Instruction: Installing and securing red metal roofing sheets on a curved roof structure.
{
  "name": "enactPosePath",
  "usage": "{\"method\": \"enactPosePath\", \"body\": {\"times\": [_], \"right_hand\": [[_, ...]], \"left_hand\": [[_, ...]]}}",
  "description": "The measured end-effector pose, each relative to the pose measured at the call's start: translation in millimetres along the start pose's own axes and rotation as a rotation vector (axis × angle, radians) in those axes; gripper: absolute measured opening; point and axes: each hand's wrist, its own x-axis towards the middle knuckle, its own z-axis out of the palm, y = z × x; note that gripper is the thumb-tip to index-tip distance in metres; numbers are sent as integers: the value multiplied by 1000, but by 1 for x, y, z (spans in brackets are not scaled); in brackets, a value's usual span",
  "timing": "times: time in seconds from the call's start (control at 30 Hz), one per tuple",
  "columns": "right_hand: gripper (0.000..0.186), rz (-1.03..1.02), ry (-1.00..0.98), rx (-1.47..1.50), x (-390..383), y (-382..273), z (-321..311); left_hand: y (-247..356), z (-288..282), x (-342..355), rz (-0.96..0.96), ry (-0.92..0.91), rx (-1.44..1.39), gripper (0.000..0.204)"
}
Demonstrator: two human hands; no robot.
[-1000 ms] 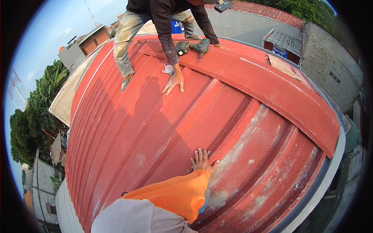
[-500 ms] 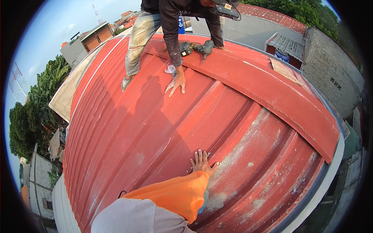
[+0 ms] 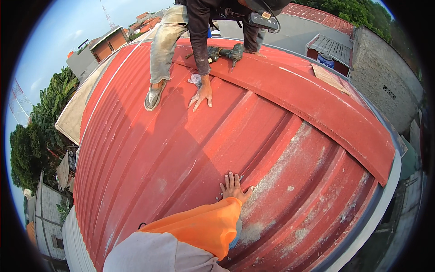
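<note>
The left hand (image 3: 233,188) lies released, fingers spread flat on the red roof sheet (image 3: 181,149) at near centre; better to keep the palm on a firm rib, off the dusty patch (image 3: 276,177) at right.

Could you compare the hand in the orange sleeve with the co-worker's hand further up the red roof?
The left hand points up the slope out of an orange sleeve; the co-worker's hand points down it, out of a dark sleeve. The left hand lies by pale dust, the co-worker's near a power drill. Both press flat on the red roof.
</note>
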Motion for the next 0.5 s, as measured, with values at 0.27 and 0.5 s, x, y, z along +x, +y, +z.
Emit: {"method": "enactPosePath", "body": {"times": [0.27, 0.5], "right_hand": [[32, 246, 122, 167, 22, -35, -56], [36, 299, -217, 425, 29, -23, -80]], "left_hand": [[-12, -7, 0, -22, 36, 24, 95], [-12, -7, 0, -26, 34, 30, 96]]}}
